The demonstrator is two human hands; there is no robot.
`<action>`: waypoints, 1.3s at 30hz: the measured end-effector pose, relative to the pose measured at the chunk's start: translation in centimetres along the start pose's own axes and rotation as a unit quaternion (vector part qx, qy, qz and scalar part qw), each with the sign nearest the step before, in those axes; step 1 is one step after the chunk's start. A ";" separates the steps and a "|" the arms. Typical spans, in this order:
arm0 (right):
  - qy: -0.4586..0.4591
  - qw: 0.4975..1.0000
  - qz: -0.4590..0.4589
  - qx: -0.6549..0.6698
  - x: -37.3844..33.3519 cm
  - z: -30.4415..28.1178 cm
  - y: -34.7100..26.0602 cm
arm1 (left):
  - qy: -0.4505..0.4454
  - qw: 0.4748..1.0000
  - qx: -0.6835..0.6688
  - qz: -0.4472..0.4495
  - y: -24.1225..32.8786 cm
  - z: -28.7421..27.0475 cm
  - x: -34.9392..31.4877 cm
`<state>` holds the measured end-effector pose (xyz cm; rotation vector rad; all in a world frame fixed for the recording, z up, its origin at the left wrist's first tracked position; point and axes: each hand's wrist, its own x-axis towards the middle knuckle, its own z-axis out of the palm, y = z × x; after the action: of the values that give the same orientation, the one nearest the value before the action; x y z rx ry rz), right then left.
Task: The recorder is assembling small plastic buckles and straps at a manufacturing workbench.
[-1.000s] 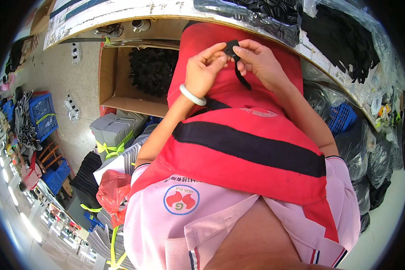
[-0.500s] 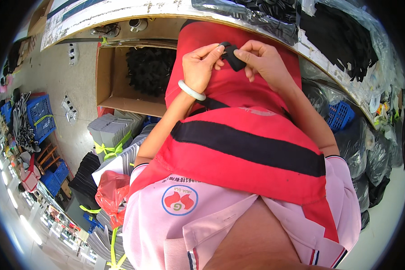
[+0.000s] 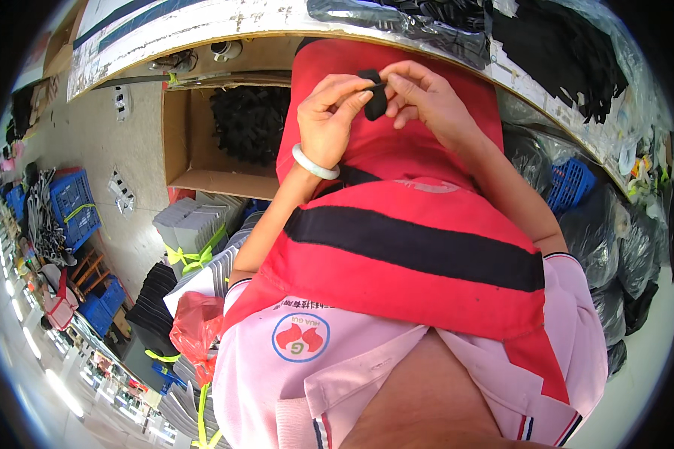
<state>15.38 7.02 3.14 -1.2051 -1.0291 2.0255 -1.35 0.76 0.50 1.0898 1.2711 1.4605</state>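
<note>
Workshop: pale floor (image 3: 146,150) at left, white worktop (image 3: 269,21) ahead. Left hand (image 3: 324,116): thumb and forefinger pinching strap (image 3: 375,106). Right hand (image 3: 430,101): fingers curled, thumb and forefinger at strap's upper right edge; whether gripping, cannot tell. Strap location: between hands, above red apron (image 3: 419,153). Strap appearance: small, matte black, flat, bent, lower end rounded; upper part partly hidden by fingers. Beyond: carton (image 3: 221,182) holding black pieces (image 3: 251,123); black strips (image 3: 562,60) on worktop, right side.
</note>
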 end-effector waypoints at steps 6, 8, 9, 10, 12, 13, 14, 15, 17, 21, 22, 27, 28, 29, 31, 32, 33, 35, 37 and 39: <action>-0.113 0.974 0.038 -0.193 0.7 -2.0 -0.7 | -0.059 0.997 0.037 0.028 0.9 -0.8 -0.7; -0.093 0.978 -0.021 -0.183 0.8 -1.5 -0.1 | -0.068 0.997 0.032 0.030 1.0 -0.8 -0.7; -0.074 0.979 -0.080 -0.173 0.8 -1.2 0.1 | -0.069 0.997 0.026 0.030 0.9 -0.9 -0.8; -0.075 0.979 -0.080 -0.173 0.8 -1.1 0.1 | -0.069 0.997 0.020 0.030 0.9 -1.0 -0.8; -0.078 0.988 -0.069 -0.116 0.8 -0.7 -0.1 | -0.071 0.996 0.036 0.041 1.2 -1.2 -0.6; -0.078 0.988 -0.072 -0.115 0.8 -0.6 0.0 | -0.078 0.994 0.051 0.051 1.5 -1.2 -0.5; -0.065 0.990 -0.087 -0.094 0.9 -0.4 0.2 | -0.078 0.994 0.053 0.054 1.9 -1.4 -0.6; -0.054 0.991 -0.103 -0.072 1.0 -0.1 0.4 | -0.093 0.993 0.069 0.016 2.7 -2.0 -1.0; -0.067 0.989 -0.101 -0.085 1.5 0.0 0.8 | -0.120 0.987 0.093 -0.043 4.3 -3.2 -1.3; -0.168 0.970 -0.095 -0.144 1.1 0.2 1.3 | -0.176 0.940 0.231 -0.178 4.8 -10.4 -2.5; -0.173 0.959 -0.120 -0.192 0.5 0.6 0.6 | -0.113 0.931 0.316 -0.145 4.7 -11.9 -3.0; -0.340 0.919 -0.190 -0.053 -7.3 0.7 -13.1 | -0.047 0.904 0.415 -0.087 4.9 -14.6 -3.1; -0.342 0.918 -0.188 -0.068 -10.2 -0.8 -16.2 | -0.086 0.913 0.396 -0.047 4.9 -12.3 -0.7; -0.621 0.745 -0.242 -0.009 -11.5 -2.4 -18.9 | -0.114 0.917 0.383 -0.024 5.4 -10.1 1.0; -0.844 0.460 -0.266 -0.071 -15.2 -2.9 -25.0 | -0.131 0.933 0.330 0.052 4.4 -6.0 4.5; -0.843 0.422 -0.263 -0.203 -17.5 -2.5 -27.4 | -0.135 0.930 0.330 0.093 4.0 -3.6 6.6; -0.846 0.415 -0.262 -0.210 -20.5 -1.7 -27.7 | -0.141 0.927 0.330 0.112 4.4 -1.6 8.5; -0.764 0.419 -0.339 -0.353 -23.8 -1.1 -27.3 | -0.124 0.902 0.383 0.152 3.3 1.4 12.5; -0.770 0.420 -0.343 -0.335 -21.5 -2.7 -28.0 | -0.080 0.864 0.475 0.149 0.8 3.7 16.0; -0.770 0.418 -0.348 -0.334 -22.7 -3.6 -27.9 | -0.069 0.824 0.555 0.096 0.0 6.0 18.3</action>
<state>30.79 5.98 35.84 1.4207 -2.5771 1.4300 0.45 19.90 2.17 2.0620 1.9989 0.6289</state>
